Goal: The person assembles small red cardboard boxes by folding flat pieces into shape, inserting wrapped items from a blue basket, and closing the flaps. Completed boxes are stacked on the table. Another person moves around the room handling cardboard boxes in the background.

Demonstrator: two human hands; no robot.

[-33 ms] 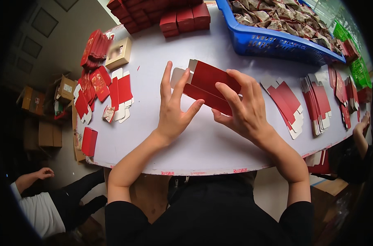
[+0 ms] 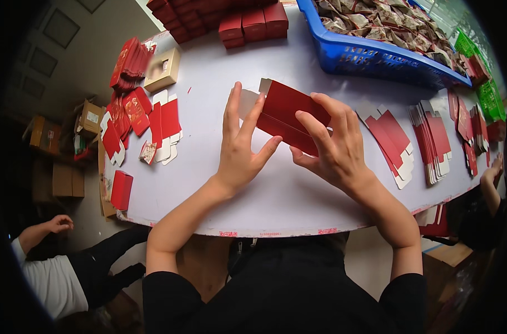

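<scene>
At centre of frame: one red carton (image 2: 298, 107), pale inner flap projecting at its left end, held tilted above the worktop (image 2: 264, 206). Visible faces plain red.
Right hand (image 2: 338, 147): grasping the carton, fingers at the upper side, thumb at the lower.
Left hand (image 2: 239, 156): fingers spread, grip released; index fingertip at the carton's left end, contact unclear.

Markings: red printed squares and small characters along the worktop's near edge, lower centre; gold print on red packaging pieces (image 2: 136, 111), left; pale label on a brown box (image 2: 91, 118), far left. Print too small to read.

Upper right: blue basket (image 2: 370, 60) of patterned packets (image 2: 376, 22). Right: flat red-and-white cartons (image 2: 388, 142).

Changes from the earlier frame: left hand slightly further right, nearer the carton; a co-worker's hand (image 2: 60, 223), lower left, slightly higher. Carton in the same grasp.
</scene>
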